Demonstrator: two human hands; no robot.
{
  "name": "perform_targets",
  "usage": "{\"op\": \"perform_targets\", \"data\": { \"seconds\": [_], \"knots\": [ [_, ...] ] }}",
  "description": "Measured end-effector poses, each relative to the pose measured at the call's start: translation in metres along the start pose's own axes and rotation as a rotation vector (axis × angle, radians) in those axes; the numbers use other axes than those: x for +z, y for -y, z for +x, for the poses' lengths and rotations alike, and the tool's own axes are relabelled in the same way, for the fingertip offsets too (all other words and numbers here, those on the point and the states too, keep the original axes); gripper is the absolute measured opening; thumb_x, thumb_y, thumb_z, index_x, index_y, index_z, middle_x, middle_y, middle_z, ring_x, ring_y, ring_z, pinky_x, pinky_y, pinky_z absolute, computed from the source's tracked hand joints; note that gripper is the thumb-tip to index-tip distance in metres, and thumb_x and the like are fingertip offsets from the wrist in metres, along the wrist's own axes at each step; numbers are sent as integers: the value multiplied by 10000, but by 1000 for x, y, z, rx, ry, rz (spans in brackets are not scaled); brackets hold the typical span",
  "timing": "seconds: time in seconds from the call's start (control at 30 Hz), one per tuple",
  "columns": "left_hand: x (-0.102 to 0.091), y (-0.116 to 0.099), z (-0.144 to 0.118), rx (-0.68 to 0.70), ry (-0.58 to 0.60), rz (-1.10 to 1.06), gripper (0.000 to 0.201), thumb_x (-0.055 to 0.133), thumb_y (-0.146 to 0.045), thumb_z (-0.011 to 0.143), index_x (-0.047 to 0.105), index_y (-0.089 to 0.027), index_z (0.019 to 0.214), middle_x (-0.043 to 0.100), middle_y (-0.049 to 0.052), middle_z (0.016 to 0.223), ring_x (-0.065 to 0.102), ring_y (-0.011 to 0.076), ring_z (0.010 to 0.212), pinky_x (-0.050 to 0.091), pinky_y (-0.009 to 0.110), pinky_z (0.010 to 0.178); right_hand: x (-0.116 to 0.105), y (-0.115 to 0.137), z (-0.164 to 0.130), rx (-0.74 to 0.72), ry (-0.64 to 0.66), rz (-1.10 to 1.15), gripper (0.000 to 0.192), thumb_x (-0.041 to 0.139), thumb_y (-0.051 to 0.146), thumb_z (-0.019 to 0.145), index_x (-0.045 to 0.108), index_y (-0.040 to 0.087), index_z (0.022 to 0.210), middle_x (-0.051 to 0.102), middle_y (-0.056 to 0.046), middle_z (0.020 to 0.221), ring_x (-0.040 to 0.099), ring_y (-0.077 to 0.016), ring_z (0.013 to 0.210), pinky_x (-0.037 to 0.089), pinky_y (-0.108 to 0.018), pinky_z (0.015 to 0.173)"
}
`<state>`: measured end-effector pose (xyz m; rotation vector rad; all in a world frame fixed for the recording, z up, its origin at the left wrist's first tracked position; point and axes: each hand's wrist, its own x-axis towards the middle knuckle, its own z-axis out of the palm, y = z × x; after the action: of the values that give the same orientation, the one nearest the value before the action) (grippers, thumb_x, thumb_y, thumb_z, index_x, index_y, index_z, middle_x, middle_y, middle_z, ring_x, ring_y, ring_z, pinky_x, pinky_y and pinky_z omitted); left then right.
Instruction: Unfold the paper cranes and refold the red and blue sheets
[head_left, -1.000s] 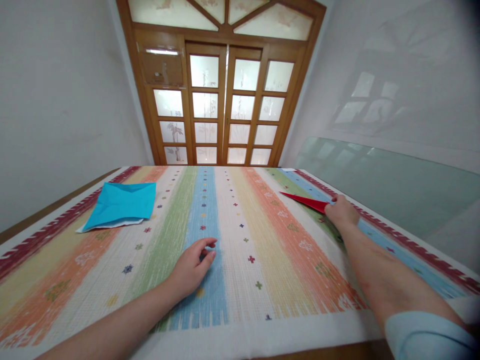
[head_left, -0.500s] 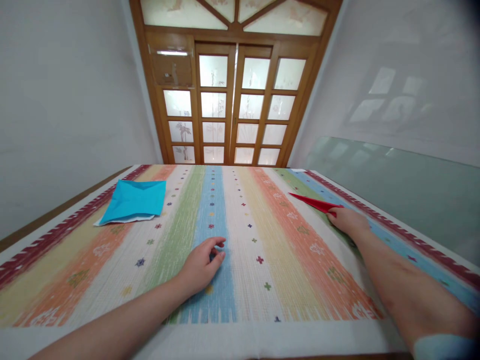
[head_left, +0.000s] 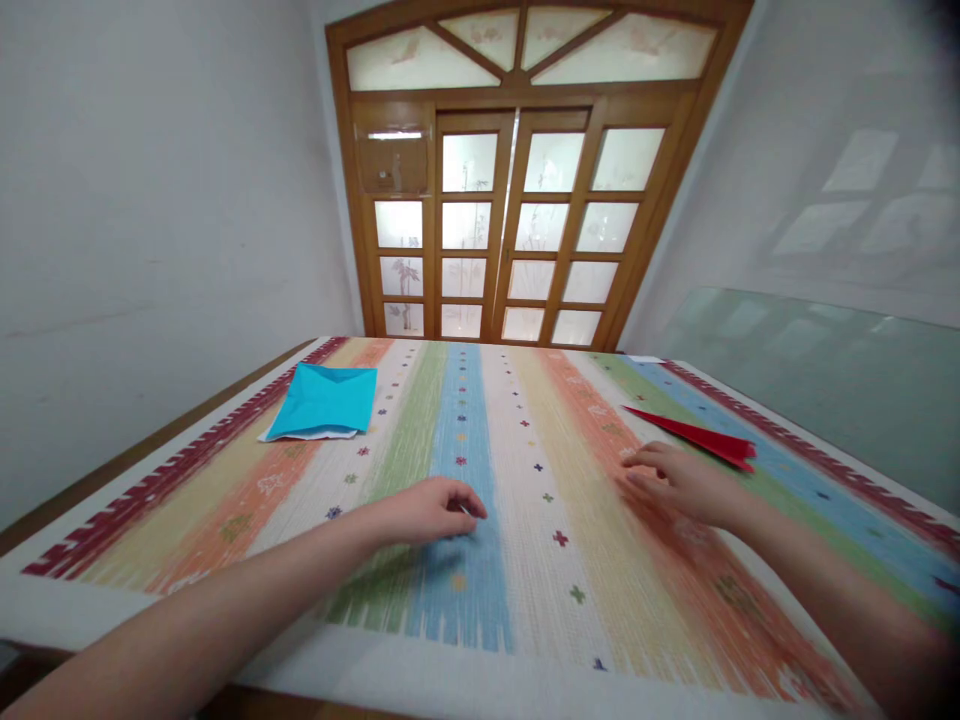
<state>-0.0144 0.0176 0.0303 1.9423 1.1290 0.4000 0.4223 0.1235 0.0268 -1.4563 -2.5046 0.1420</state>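
A red folded paper plane (head_left: 697,436) lies on the striped tablecloth (head_left: 525,600), its narrow nose toward the far left. Just nearer than the plane is my right hand (head_left: 679,482), palm down over an orange stripe, fingers stretched and holding nothing. My left hand (head_left: 442,510) hovers over the blue stripe at the middle, fingers loosely bent, a gap between thumb and fingers, with nothing in it. Blue square paper (head_left: 326,402) lies at the far left of the cloth, creased, with white showing under its near edge.
A greenish glass panel (head_left: 817,385) stands along the right side against the wall. Beyond the table's far edge are wooden doors (head_left: 510,225) with glass panes. A small white piece (head_left: 643,359) lies at the far right edge of the cloth.
My right hand has let go of the red paper plane and drawn back toward the middle. The plane now rests on the cloth. The view has turned slightly left.
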Motion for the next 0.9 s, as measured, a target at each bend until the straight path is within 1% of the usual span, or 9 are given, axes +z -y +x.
{"op": "perform_targets", "data": {
  "seconds": [0.07, 0.13, 0.2, 0.27, 0.37, 0.47, 0.6, 0.73, 0.9],
  "knots": [
    [-33, 8, -5, -4, -134, 253, 267, 601, -247, 857, 741, -200, 1079, 757, 69, 1067, 699, 216, 949, 530, 308, 852, -7, 37, -6, -95, 42, 18, 395, 484, 459, 966, 739, 215, 1143, 704, -135, 1190, 660, -279, 1059, 514, -395, 899],
    [-69, 24, -14, -55, -362, 607, 280, 618, -205, 823, 744, -239, 1071, 745, 54, 1143, 670, 244, 1085, 489, 340, 973, -16, 74, -14, -157, 48, 28, 386, 464, 447, 988, 724, 221, 1163, 686, -131, 1212, 642, -282, 1098, 503, -408, 919],
    [-103, 44, -24, -137, -478, 673, 337, 599, -183, 823, 724, -217, 1134, 704, 98, 1248, 622, 290, 1195, 458, 386, 1030, -26, 108, -22, -200, 66, 36, 367, 467, 425, 996, 719, 224, 1171, 682, -129, 1207, 644, -282, 1093, 497, -421, 922],
    [-131, 67, -36, -214, -540, 690, 355, 582, -222, 844, 704, -195, 1176, 687, 119, 1284, 630, 309, 1185, 480, 403, 1005, -36, 136, -31, -224, 117, 61, 348, 473, 416, 1001, 721, 244, 1173, 690, -114, 1195, 655, -276, 1075, 500, -420, 911],
    [-158, 100, -55, -278, -610, 712, 379, 571, -247, 856, 680, -170, 1211, 675, 128, 1306, 617, 329, 1206, 465, 433, 1031, -46, 167, -44, -213, 272, 109, 318, 520, 419, 985, 731, 271, 1171, 718, -90, 1176, 676, -276, 1065, 509, -406, 907],
    [-169, 127, -70, -298, -663, 842, 397, 585, -243, 855, 667, -155, 1234, 656, 130, 1336, 589, 339, 1244, 429, 443, 1073, -51, 188, -52, -183, 372, 124, 335, 586, 391, 947, 728, 265, 1223, 734, -83, 1187, 689, -289, 1078, 517, -391, 914],
    [-169, 147, -78, -348, -654, 894, 392, 599, -215, 825, 692, -133, 1197, 657, 165, 1323, 587, 356, 1239, 416, 447, 1082, -57, 212, -54, -220, 379, 123, 328, 599, 370, 940, 729, 276, 1226, 744, -66, 1177, 696, -287, 1069, 518, -382, 904],
    [-163, 147, -73, -367, -677, 886, 333, 577, -211, 810, 724, -143, 1101, 688, 179, 1243, 597, 357, 1206, 449, 434, 1028, -58, 237, -43, -312, 360, 206, 305, 578, 341, 962, 725, 270, 1219, 752, -55, 1153, 699, -254, 1053, 511, -355, 904],
    [-160, 142, -66, -367, -726, 874, 258, 559, -218, 817, 743, -155, 989, 724, 173, 1108, 629, 338, 1124, 484, 390, 925, -43, 259, -29, -430, 309, 291, 291, 585, 285, 963, 728, 244, 1212, 756, -62, 1140, 699, -223, 1040, 500, -337, 911]
  ]
}}
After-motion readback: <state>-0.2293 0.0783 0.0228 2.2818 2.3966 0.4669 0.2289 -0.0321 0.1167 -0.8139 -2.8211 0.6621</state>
